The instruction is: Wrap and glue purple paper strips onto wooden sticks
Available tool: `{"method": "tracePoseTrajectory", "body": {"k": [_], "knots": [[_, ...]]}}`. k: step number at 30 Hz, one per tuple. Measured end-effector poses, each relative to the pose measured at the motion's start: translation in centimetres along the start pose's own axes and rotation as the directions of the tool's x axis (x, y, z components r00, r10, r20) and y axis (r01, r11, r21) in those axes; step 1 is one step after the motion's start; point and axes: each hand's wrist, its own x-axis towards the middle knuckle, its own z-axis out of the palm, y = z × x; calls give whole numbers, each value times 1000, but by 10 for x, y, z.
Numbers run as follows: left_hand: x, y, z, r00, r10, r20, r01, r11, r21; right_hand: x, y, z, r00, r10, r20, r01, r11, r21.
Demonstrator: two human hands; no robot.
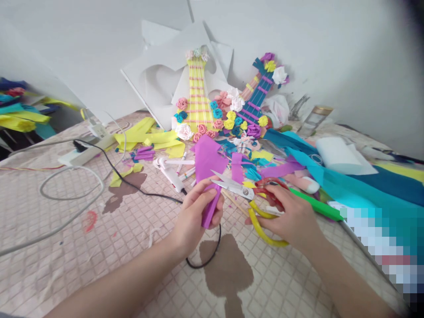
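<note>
Between the thumb and fingers of my left hand (195, 212) is a folded strip of purple crepe paper (210, 211). My right hand (293, 216) grips a pair of scissors (243, 191) by its handles, one red and one yellow. The blades are parted and point left, and their tips meet the top end of the purple strip, close to my left fingertips. Just behind the blades lies a larger purple crepe paper sheet (208, 157). A white glue gun (168, 176) rests on the table to the left of that sheet.
Two paper-flower guitars, one yellow (198, 95) and one blue (256, 99), lean at the back. A power strip (86, 151) with cables lies left. Yellow crepe paper (145, 137), a green utility knife (318, 205), a white roll (339, 154) and a glass jar (316, 119) surround the work.
</note>
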Motion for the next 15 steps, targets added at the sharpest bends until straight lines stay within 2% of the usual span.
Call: {"method": "tracePoseTrajectory", "body": {"k": [15], "knots": [[2, 0, -1, 1000, 13, -9, -12, 999, 30, -1, 2, -1, 999, 28, 26, -29, 999, 25]]}}
